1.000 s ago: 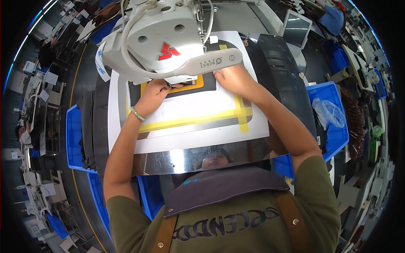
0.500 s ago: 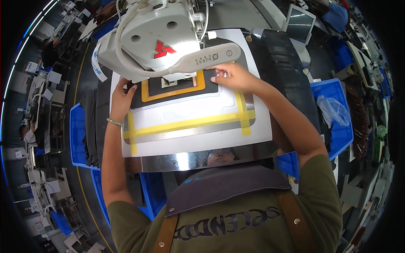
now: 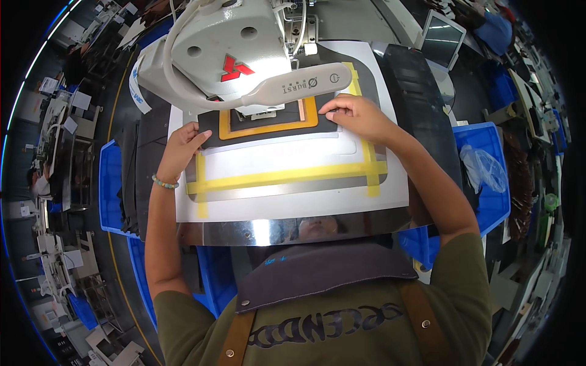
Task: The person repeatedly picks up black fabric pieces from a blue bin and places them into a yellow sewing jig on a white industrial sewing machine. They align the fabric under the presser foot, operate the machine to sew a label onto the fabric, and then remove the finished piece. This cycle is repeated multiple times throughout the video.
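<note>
A flat black panel (image 3: 244, 143) lies under the head of a pale grey sewing machine (image 3: 207, 52). On the panel rests an orange rectangular frame (image 3: 268, 130), its far side hidden by the machine head. My left hand (image 3: 183, 149) is at the panel's left end, thumb and forefinger closed at its edge. Across from it, my right hand (image 3: 360, 117) has bent fingertips together on the panel's right end, beside the frame. Beneath the panel is a white sheet (image 3: 293, 207) with a metal-edged template and yellow tape strips (image 3: 287, 177).
A grey lamp (image 3: 299, 84) reaches low over the work, close to my right hand. The shiny metal table edge (image 3: 268, 233) is near my body. Blue bins (image 3: 110, 189) flank the table, one holding clear plastic (image 3: 484, 168). A monitor (image 3: 441, 39) stands at far right.
The panel, orange frame and taped white sheet have shifted to the right under the machine. Both hands have moved right along with them.
</note>
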Available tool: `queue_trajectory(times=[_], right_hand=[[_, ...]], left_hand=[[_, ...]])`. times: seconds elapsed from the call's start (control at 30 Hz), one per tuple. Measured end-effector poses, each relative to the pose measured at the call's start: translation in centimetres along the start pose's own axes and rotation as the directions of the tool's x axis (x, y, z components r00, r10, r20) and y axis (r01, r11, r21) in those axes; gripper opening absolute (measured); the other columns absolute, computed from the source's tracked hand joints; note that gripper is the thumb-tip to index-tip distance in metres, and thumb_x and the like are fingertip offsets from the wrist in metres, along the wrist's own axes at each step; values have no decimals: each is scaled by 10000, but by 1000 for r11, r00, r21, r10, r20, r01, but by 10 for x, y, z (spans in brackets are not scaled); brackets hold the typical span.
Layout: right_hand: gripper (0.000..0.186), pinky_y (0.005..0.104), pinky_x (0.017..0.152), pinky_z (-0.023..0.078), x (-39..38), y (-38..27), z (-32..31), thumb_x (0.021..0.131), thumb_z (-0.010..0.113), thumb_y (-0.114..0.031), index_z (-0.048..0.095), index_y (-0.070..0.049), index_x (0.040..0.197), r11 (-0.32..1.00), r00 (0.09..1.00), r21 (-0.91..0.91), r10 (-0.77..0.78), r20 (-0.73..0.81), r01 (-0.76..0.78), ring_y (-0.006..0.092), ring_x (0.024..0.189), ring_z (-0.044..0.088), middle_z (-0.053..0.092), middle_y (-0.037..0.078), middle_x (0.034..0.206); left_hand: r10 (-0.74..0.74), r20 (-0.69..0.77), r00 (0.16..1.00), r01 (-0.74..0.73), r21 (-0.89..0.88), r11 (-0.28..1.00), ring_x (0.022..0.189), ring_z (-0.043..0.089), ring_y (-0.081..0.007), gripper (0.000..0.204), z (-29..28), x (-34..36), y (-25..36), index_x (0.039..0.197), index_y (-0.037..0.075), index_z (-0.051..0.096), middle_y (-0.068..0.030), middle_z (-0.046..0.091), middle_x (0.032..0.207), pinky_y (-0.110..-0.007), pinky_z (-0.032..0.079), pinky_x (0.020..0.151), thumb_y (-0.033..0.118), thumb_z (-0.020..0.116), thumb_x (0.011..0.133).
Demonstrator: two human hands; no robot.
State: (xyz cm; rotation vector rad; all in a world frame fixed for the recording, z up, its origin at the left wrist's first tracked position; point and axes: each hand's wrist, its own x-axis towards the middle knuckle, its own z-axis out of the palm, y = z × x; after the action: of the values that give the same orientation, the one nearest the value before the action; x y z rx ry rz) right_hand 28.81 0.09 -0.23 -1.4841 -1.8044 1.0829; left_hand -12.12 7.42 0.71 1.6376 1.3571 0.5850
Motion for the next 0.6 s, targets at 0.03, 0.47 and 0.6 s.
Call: queue_trajectory(times=[0.03,0.47,0.6], right_hand=[[208,252,723,435,-2,0,-6,974,662,-174,735,-47,1121,1000,1000,-25,15,-5,-15,83,787,519,607,-7,871],[117,231,648,419,-32,31,-68,921,699,-127,738,-32,977,993,993,-51,99,-67,-103,57,695,498,584,-37,756],[127,220,691,431,-35,30,-66,924,703,-115,731,-46,1027,993,994,54,107,-32,-106,51,732,508,601,-38,800]], left_hand=[[16,7,1000,-16,14,1000,638,368,-25,282,8,0,4,868,48,526,73,420,703,-218,376,561,208,737,964],[194,-98,976,-188,75,979,561,363,-43,261,93,16,14,825,-12,535,27,440,606,-265,394,513,95,756,915],[34,72,997,-13,-273,962,662,475,-17,156,78,-6,42,910,34,595,52,539,760,-227,490,613,116,715,966]])
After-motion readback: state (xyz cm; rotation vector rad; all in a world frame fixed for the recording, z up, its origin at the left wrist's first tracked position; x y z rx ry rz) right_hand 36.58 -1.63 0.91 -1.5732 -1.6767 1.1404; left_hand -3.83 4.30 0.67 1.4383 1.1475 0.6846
